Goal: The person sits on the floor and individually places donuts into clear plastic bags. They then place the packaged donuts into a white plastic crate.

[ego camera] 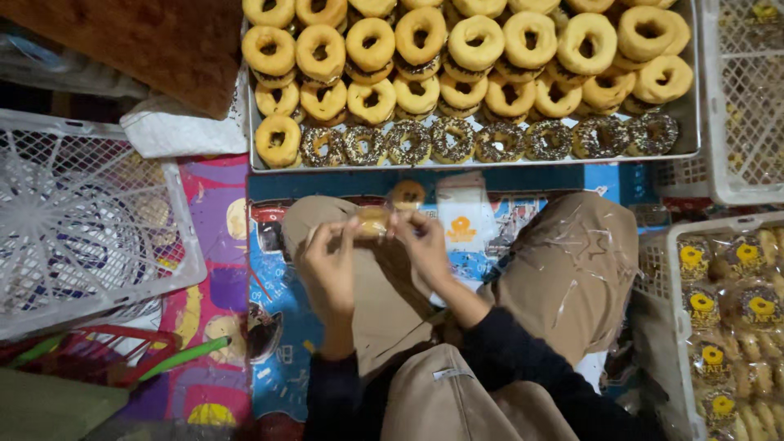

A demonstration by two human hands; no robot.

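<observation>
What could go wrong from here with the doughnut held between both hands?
1. The doughnut in its clear wrapper is pinched only by the fingertips of the left hand and right hand; a weak grip might drop it onto the lap.
2. The metal tray of stacked doughnuts sits close ahead; a reach could topple the stack.
3. Loose clear bags on the knee may slide off.

Both hands, left hand [328, 269] and right hand [425, 245], pinch a bagged doughnut [373, 220] below the doughnut tray [474, 161].
</observation>
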